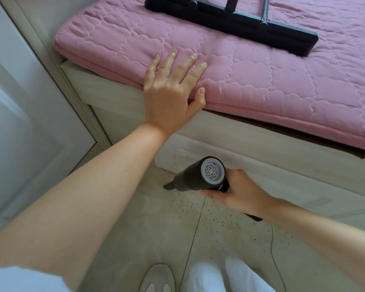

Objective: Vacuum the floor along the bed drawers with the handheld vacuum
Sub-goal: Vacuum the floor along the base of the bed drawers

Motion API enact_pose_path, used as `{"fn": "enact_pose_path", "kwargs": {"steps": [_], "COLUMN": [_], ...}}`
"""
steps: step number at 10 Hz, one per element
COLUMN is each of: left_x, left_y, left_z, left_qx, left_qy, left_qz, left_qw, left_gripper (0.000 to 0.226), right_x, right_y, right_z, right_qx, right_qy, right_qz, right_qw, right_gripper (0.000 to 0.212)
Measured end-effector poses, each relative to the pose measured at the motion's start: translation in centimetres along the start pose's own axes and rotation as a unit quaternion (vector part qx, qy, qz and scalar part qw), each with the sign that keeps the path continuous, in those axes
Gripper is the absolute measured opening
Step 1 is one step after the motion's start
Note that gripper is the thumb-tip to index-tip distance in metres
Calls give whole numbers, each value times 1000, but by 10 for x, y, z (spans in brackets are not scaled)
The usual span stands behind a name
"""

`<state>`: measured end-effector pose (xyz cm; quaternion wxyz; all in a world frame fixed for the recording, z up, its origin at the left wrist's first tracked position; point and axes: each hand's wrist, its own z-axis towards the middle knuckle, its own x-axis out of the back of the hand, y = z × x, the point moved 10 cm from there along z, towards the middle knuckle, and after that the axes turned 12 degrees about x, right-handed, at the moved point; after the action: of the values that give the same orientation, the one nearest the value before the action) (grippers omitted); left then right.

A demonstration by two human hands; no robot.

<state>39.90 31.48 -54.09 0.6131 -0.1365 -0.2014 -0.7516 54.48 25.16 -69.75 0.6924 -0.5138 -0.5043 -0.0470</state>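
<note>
While right hand [238, 192] holds it, vacuum [195, 175] nozzle points floorward-left.

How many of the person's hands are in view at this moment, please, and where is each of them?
2. The left hand rests flat on the pink mattress pad at the bed's edge; the right hand grips the handheld vacuum low over the floor.

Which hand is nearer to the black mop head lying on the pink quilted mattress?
Left. The left hand rests on the pink quilted mattress, just below the black mop head. The right hand is down by the floor, gripping the black handheld vacuum.
</note>
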Motion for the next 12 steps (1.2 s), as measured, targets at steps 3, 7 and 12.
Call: {"fn": "enact_pose_path", "kwargs": {"steps": [3, 7, 12], "left_x": [-1, 1, 2], "left_y": [-2, -3, -3], "left_z": [0, 0, -1], "left_qx": [8, 10, 13], "left_qy": [4, 17, 16], "left_qz": [-3, -8, -13], "left_qw": [1000, 1000, 1000], "left_gripper": [43, 43, 43], "right_x": [5, 0, -28], "right_y": [-5, -13, -22], "right_z": [6, 14, 33], "right_qx": [17, 43, 54], "right_qy": [8, 22, 37], "right_qz": [-16, -52, -93], "right_qw": [1000, 997, 994], "right_gripper": [58, 61, 54]}}
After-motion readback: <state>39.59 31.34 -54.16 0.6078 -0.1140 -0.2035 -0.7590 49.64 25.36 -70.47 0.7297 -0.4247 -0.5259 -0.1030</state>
